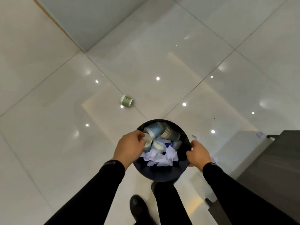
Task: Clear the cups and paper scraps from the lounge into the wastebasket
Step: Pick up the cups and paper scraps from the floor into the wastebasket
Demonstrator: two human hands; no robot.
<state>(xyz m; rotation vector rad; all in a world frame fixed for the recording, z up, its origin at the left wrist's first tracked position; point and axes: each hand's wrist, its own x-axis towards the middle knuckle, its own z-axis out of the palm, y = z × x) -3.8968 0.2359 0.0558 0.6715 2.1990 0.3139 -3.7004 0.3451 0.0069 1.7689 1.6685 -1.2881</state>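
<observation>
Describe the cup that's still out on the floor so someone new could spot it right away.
Start at the black wastebasket held by both hands, then look ahead and slightly left across the glossy white tiled floor. The green cup lies on its side there, alone beside a tile seam. The other cups are already in the basket.

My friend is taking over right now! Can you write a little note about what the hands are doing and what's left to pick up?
Left hand: at the round black wastebasket's left rim, fingers on a pale paper cup in its mouth; whether the grip is closed is unclear.
Right hand: grip on the right rim.
Done: several blue and pale paper cups and white paper scraps are in the wastebasket.
Left: a green paper cup lying on its side on the glossy white tile floor ahead; a small paper scrap on the floor by the dark cabinet, right.
</observation>
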